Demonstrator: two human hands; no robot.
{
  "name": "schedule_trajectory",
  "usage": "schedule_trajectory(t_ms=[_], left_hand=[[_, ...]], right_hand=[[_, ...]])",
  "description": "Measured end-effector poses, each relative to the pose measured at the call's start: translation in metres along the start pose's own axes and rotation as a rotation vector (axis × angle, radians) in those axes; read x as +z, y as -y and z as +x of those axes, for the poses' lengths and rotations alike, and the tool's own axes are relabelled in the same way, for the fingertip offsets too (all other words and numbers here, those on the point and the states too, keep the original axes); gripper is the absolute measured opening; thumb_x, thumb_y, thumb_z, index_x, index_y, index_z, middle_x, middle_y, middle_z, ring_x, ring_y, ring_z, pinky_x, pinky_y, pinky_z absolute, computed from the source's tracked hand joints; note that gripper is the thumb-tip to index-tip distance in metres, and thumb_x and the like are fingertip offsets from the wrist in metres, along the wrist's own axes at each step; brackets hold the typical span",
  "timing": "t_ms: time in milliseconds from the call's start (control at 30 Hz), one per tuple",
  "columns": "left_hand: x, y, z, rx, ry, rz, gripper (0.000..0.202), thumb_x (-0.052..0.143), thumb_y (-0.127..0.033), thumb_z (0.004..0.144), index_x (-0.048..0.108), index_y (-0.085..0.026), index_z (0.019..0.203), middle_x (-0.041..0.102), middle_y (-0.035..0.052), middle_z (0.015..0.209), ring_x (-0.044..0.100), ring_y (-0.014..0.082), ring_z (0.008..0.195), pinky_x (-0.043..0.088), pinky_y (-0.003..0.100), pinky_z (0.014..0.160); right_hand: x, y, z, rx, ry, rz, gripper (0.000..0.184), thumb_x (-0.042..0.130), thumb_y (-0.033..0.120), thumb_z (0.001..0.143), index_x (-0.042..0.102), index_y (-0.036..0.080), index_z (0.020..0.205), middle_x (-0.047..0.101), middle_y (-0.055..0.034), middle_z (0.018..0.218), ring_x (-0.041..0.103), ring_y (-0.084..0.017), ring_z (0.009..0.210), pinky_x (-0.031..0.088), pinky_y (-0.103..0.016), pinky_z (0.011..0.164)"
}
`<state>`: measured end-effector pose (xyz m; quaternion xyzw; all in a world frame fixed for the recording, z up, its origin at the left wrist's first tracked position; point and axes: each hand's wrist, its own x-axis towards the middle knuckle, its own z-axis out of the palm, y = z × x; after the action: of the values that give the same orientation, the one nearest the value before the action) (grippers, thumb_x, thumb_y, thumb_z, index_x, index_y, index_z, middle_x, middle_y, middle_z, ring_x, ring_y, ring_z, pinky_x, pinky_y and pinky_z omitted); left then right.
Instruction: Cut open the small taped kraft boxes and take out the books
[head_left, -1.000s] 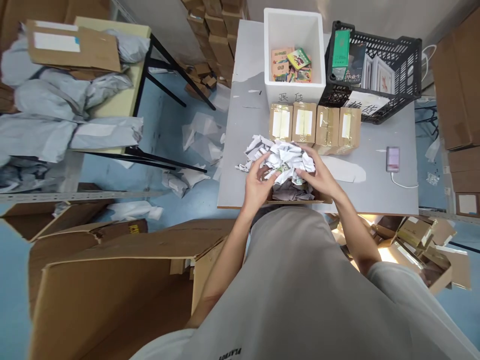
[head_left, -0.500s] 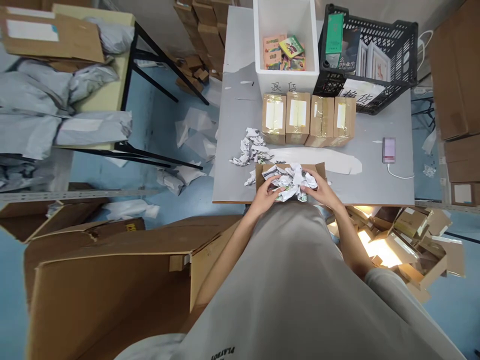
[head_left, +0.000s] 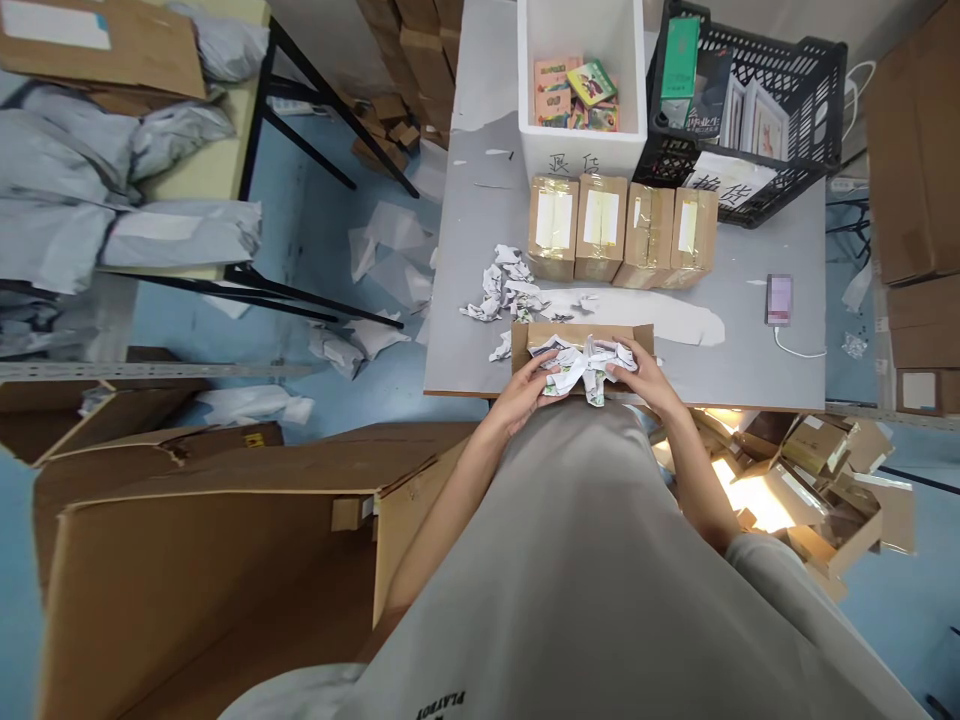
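Observation:
At the table's near edge, an open cardboard box (head_left: 577,332) stands close against my body. Crumpled printed paper (head_left: 585,365) bulges over it, between my two hands. My left hand (head_left: 527,392) grips the paper's left side, fingers curled at its edge. On the opposite side, my right hand (head_left: 642,377) has its thumb and fingers closed on the paper. What lies beneath the paper in the box is hidden. More crumpled paper scraps (head_left: 504,285) lie just beyond the box to the left.
Taped cardboard boxes (head_left: 602,228) stand in a row behind. Farther back are a white bin (head_left: 582,150) with small colourful packs and a black crate (head_left: 806,100) with books. A phone (head_left: 778,300) charges at right. A large open carton (head_left: 225,590) stands at lower left.
Both hands stay on the crumpled paper, which looks flatter and more spread out across the box. The whole view has shifted slightly.

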<state>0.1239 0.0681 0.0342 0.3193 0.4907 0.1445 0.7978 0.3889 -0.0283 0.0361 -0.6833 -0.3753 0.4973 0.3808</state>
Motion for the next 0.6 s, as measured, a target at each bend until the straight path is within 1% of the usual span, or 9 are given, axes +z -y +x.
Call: schedule_trajectory(t_ms=[67, 133, 200, 267, 367, 433, 500, 567, 600], left_hand=[[-0.002, -0.001, -0.001, -0.007, 0.01, -0.009, 0.054, 0.081, -0.032, 0.103, 0.073, -0.027, 0.156, 0.08, 0.0104, 0.149, 0.079, 0.0294, 0.137, 0.07, 0.051, 0.116], [-0.005, -0.001, -0.003, -0.013, 0.016, -0.022, 0.057, 0.084, -0.034, 0.102, 0.072, -0.028, 0.157, 0.079, 0.0109, 0.151, 0.078, 0.0303, 0.138, 0.07, 0.052, 0.116], [-0.008, 0.002, -0.004, -0.013, 0.014, -0.026, 0.058, 0.085, -0.035, 0.101, 0.072, -0.028, 0.157, 0.079, 0.0115, 0.15, 0.078, 0.0312, 0.138, 0.07, 0.052, 0.116], [-0.01, 0.005, -0.006, -0.012, 0.015, -0.021, 0.057, 0.085, -0.035, 0.101, 0.073, -0.028, 0.157, 0.08, 0.0119, 0.147, 0.077, 0.0317, 0.139, 0.07, 0.053, 0.115], [-0.012, 0.008, -0.008, -0.006, 0.013, -0.033, 0.055, 0.083, -0.035, 0.102, 0.073, -0.027, 0.156, 0.079, 0.0126, 0.147, 0.075, 0.0327, 0.142, 0.07, 0.053, 0.115], [-0.012, 0.008, -0.009, 0.013, 0.01, -0.046, 0.053, 0.083, -0.034, 0.102, 0.074, -0.026, 0.153, 0.076, 0.0135, 0.152, 0.07, 0.0345, 0.148, 0.07, 0.055, 0.115], [-0.012, 0.007, -0.008, 0.04, 0.007, -0.051, 0.051, 0.084, -0.034, 0.101, 0.075, -0.025, 0.15, 0.071, 0.0143, 0.158, 0.062, 0.0365, 0.156, 0.07, 0.058, 0.116], [-0.01, 0.005, -0.006, 0.057, -0.001, -0.047, 0.05, 0.085, -0.036, 0.1, 0.075, -0.025, 0.149, 0.066, 0.0148, 0.164, 0.055, 0.0381, 0.162, 0.069, 0.061, 0.117], [-0.009, 0.004, -0.004, 0.06, -0.009, -0.042, 0.051, 0.085, -0.037, 0.1, 0.074, -0.025, 0.149, 0.063, 0.0147, 0.167, 0.053, 0.0388, 0.164, 0.069, 0.062, 0.117]], right_hand=[[0.0, -0.008, 0.003, 0.06, -0.014, 0.013, 0.084, 0.085, 0.069, 0.089, 0.062, 0.029, 0.16, 0.065, -0.0151, 0.167, 0.066, -0.038, 0.149, 0.062, -0.056, 0.12], [0.0, -0.015, 0.004, 0.128, -0.03, -0.018, 0.085, 0.085, 0.072, 0.087, 0.064, 0.027, 0.156, 0.073, -0.0154, 0.154, 0.071, -0.038, 0.14, 0.066, -0.057, 0.112], [-0.001, -0.02, 0.002, 0.16, -0.035, -0.089, 0.081, 0.085, 0.075, 0.086, 0.067, 0.026, 0.148, 0.079, -0.0133, 0.139, 0.075, -0.038, 0.131, 0.066, -0.059, 0.112], [0.0, -0.022, 0.001, 0.125, -0.008, -0.127, 0.075, 0.082, 0.077, 0.088, 0.071, 0.026, 0.142, 0.081, -0.0117, 0.133, 0.077, -0.038, 0.127, 0.064, -0.06, 0.116], [0.004, -0.018, 0.001, -0.011, -0.017, -0.087, 0.072, 0.078, 0.081, 0.092, 0.072, 0.026, 0.139, 0.077, -0.0145, 0.15, 0.073, -0.038, 0.142, 0.057, -0.058, 0.126], [0.006, -0.014, 0.004, -0.099, -0.079, -0.067, 0.075, 0.078, 0.083, 0.091, 0.073, 0.027, 0.141, 0.066, -0.0167, 0.169, 0.061, -0.039, 0.161, 0.048, -0.056, 0.135], [0.007, -0.008, 0.01, -0.156, -0.111, -0.058, 0.078, 0.078, 0.084, 0.092, 0.073, 0.027, 0.146, 0.053, -0.017, 0.182, 0.049, -0.038, 0.171, 0.043, -0.055, 0.139], [0.005, -0.001, 0.017, -0.187, -0.104, -0.062, 0.08, 0.078, 0.082, 0.094, 0.071, 0.028, 0.152, 0.046, -0.0162, 0.188, 0.052, -0.037, 0.169, 0.045, -0.054, 0.138], [0.004, 0.002, 0.021, -0.203, -0.1, -0.078, 0.08, 0.077, 0.081, 0.095, 0.07, 0.028, 0.154, 0.046, -0.0157, 0.187, 0.057, -0.037, 0.166, 0.047, -0.054, 0.137]])
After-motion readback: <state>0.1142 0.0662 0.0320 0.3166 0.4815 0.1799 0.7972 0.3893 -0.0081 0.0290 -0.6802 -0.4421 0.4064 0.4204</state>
